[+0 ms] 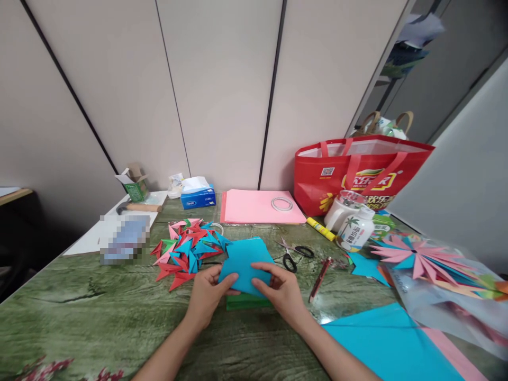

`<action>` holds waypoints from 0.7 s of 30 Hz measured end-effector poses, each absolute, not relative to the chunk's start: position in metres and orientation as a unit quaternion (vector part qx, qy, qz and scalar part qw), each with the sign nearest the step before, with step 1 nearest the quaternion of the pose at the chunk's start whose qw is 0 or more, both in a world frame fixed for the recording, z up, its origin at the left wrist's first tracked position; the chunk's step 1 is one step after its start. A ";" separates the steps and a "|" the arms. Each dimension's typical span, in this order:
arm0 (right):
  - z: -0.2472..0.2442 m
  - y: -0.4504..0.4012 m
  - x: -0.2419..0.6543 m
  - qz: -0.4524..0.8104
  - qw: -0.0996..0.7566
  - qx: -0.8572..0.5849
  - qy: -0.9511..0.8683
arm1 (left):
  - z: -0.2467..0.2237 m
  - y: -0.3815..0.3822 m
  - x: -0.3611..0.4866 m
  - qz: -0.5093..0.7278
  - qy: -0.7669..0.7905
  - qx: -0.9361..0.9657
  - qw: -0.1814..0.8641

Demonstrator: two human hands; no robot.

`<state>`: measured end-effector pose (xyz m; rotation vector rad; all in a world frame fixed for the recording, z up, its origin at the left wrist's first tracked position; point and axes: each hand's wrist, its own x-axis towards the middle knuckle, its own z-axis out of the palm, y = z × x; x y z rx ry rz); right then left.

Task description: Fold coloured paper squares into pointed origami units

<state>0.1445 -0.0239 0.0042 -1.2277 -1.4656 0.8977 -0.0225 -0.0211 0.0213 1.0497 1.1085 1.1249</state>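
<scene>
A blue sheet of paper (246, 264) is held up over the table between both hands. My left hand (209, 293) grips its left edge, thumb on top and fingers beneath. My right hand (281, 288) pinches its right side, with the thumb and forefinger on the face of the sheet. Under it lies green paper (248, 302), mostly covered by the blue sheet. Close to my left hand is a pile of folded paper pieces (186, 253) in red, blue, pink and green. Scissors (296, 254) with black handles lie beyond my right hand.
Pink paper sheets (254, 206) with a ring on top lie at the back, beside a blue tissue box (198, 197). A red bag (317, 180), white bottle (356, 233), yellow glue stick (320, 228) and pen (319, 279) are right. Large blue paper (392, 344) lies front right; a hammer (141, 207) lies left.
</scene>
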 end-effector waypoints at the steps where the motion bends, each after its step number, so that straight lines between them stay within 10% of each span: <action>1: 0.005 -0.024 0.144 0.371 0.495 -0.507 -0.601 | 0.021 -0.021 -0.022 0.480 0.478 0.450 0.583; 21: 0.006 -0.024 0.145 0.351 0.504 -0.489 -0.619 | 0.017 -0.020 -0.027 0.503 0.469 0.500 0.527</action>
